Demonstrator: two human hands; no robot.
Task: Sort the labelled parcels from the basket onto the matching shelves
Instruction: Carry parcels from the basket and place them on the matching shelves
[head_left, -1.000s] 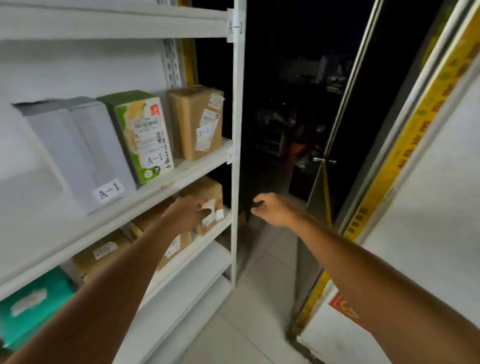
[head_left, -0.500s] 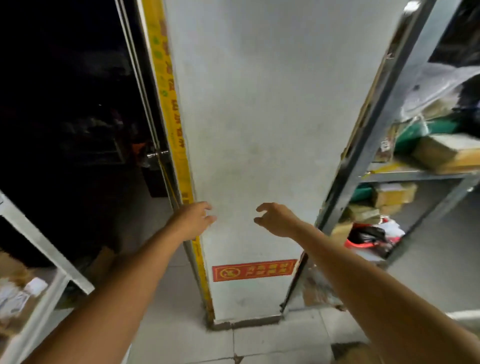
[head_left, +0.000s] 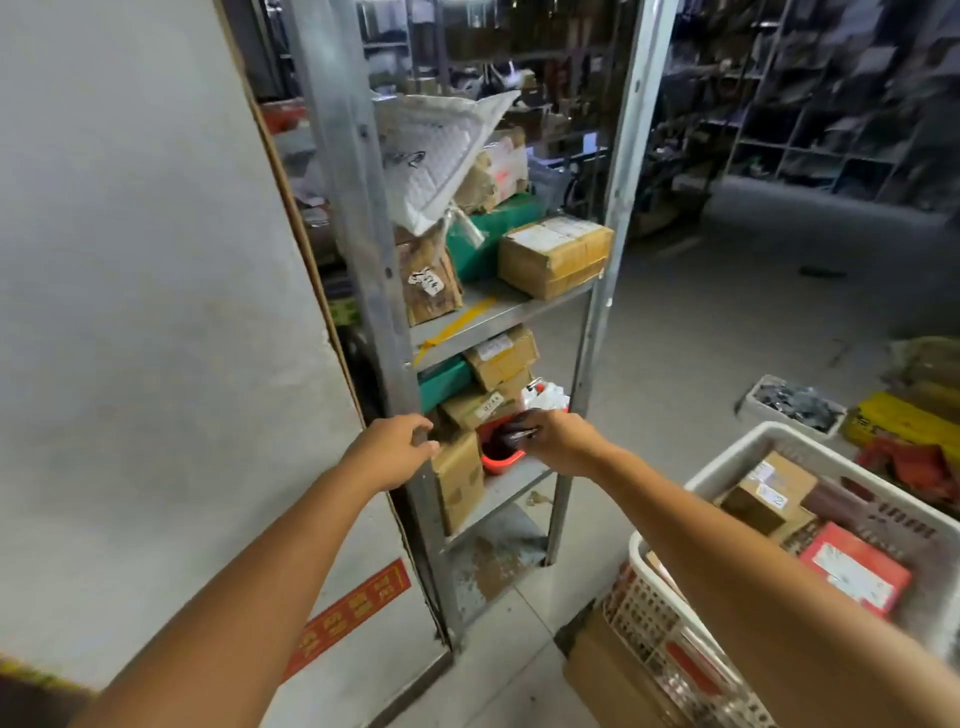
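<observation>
Left hand (head_left: 395, 447) and right hand (head_left: 563, 441) both empty, fingers loosely curled, out in front of grey metal shelf rack (head_left: 358, 208); labelled brown cardboard parcels (head_left: 769, 493) sit in white plastic basket (head_left: 737, 451) lower right, probably next pick.

Both bare forearms reach forward and draw toward each other, wrists about level. The left grip (head_left: 392, 449) is palm down, fingers loosely curled and empty. The right grip (head_left: 563, 441), near it, shows its back, fingers bent loosely toward the left, their tips blurred.
</observation>
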